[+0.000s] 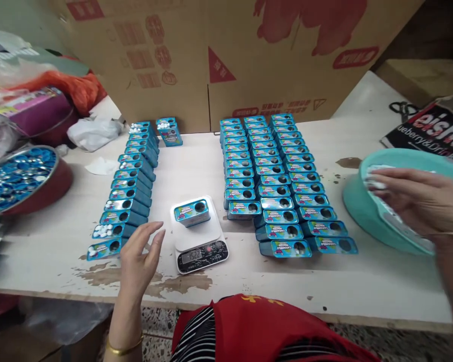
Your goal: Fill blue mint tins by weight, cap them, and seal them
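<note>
My left hand [139, 256] is raised between the left row of tins and the scale, thumb and fingers apart, holding nothing. Beside it, a blue candy tin [192, 212] stands on the white kitchen scale [197, 236], whose display has lit digits. Over the rim of a teal basin [357, 201], my right hand [419, 201] has its fingers closed around small white candies [377, 185], partly hidden and blurred. More white pieces lie in the basin below. In the left row of tins [124, 217], a few have white candies [103, 231] on their lids.
Several rows of blue tins [274, 191] with round openings stand right of the scale. A lone tin [169, 133] stands at the back. A red bowl [56, 178] of blue and silver pieces is at left. A large cardboard box [196, 100] closes off the back.
</note>
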A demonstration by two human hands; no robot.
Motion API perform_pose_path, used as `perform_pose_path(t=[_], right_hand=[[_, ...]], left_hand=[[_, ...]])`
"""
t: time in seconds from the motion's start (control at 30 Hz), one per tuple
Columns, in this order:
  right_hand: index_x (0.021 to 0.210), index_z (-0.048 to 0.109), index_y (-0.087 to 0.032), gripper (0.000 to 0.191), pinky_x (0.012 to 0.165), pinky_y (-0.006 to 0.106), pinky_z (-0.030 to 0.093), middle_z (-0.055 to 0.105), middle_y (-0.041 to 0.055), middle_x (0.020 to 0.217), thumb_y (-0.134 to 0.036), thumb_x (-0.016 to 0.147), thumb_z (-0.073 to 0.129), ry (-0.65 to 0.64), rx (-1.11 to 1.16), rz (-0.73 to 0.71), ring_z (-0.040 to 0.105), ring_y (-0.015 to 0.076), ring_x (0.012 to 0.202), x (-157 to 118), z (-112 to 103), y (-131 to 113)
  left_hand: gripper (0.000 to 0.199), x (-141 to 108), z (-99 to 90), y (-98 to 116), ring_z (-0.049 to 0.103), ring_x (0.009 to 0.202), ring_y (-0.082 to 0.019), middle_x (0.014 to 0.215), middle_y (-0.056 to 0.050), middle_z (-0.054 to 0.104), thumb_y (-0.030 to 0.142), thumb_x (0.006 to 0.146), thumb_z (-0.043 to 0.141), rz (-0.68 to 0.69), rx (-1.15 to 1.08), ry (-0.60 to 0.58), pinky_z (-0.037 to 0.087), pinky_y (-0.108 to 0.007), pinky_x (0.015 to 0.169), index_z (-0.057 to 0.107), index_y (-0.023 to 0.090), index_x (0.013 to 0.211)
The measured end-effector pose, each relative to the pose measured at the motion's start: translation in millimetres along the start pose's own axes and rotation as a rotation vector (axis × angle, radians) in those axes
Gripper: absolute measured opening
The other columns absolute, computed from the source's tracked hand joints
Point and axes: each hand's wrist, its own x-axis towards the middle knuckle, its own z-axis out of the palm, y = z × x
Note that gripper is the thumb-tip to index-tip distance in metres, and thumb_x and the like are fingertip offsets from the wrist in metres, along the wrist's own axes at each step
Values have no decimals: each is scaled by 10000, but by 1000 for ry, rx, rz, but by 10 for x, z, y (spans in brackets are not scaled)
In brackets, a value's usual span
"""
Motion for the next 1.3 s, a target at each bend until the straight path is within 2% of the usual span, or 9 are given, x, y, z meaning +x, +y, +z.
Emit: perform_pose_path(t=[0.1, 0.23, 0.43, 0.63, 0.73, 0.87, 0.97, 1.13, 1.3], right_hand=[[797, 716, -187, 272, 679, 352, 487, 655, 68, 783, -353, 608, 819, -340, 88, 29, 596, 150, 667, -229, 802, -305], [792, 672, -152, 106, 615, 288, 484, 630, 19, 708, -254, 767, 653, -708, 10, -235, 571, 122, 616, -588, 1817, -541], [735, 644, -139, 116, 697, 280, 435, 590, 31, 757, -58, 796, 588, -799, -371, -621, 538, 127, 704, -788, 2440, -419], [784, 645, -138, 130, 729, 285, 432, 594, 43, 796, -60, 829, 552, -792, -336, -673, 547, 141, 762, -799, 2441, -482], [802, 636, -147, 61, 613, 259, 438, 584, 12, 714, -169, 837, 590, -839, -102, -401, 530, 115, 637, -767, 2299, -524], [847, 619, -153, 234, 444, 207, 357, 575, -3, 683, -382, 814, 652, -883, 217, 113, 464, 67, 501, -792, 1984, -416], [854, 629, -153, 303, 420, 201, 341, 592, 16, 709, -441, 777, 686, -865, 281, 337, 470, 65, 514, -947, 1746, -226], [921, 627, -139, 382, 480, 213, 397, 628, 32, 729, -441, 716, 740, -942, 267, 584, 502, 64, 523, -1341, 1515, 97], [999, 552, -164, 464, 430, 213, 365, 631, 44, 831, -523, 736, 684, -1012, 284, 588, 554, 86, 528, -1553, 1470, 330]], left_hand=[[151, -39, 2, 5, 638, 923, -171, 969, -70, 680, 225, 879, 560, 1, -19, 3, 496, -298, 849, 659, 168, 978], [151, -142, -4, 10, 642, 909, -172, 957, -69, 686, 234, 882, 557, -2, -51, -11, 503, -303, 835, 653, 175, 983], [153, -370, 68, -10, 643, 923, -170, 970, -61, 685, 217, 889, 541, -47, -124, -49, 510, -299, 831, 639, 193, 1004], [141, -409, 124, -20, 641, 911, -164, 955, -60, 685, 209, 891, 536, -76, -187, -71, 507, -287, 817, 642, 190, 983], [140, -384, 107, -49, 634, 918, -161, 962, -62, 680, 201, 892, 537, -87, -192, -59, 498, -286, 828, 642, 185, 983], [127, -378, 47, -131, 634, 908, -160, 941, -62, 682, 204, 885, 549, -114, -160, -14, 493, -291, 834, 651, 174, 957], [123, -380, 4, -179, 633, 908, -164, 942, -63, 682, 217, 884, 552, -141, -136, -1, 493, -303, 835, 653, 173, 939], [122, -322, -20, -169, 634, 908, -166, 947, -64, 681, 228, 884, 553, -129, -120, 2, 495, -306, 835, 651, 174, 930], [148, -146, -16, -65, 631, 914, -175, 950, -69, 677, 261, 892, 538, -84, -94, -4, 502, -321, 842, 645, 176, 949]])
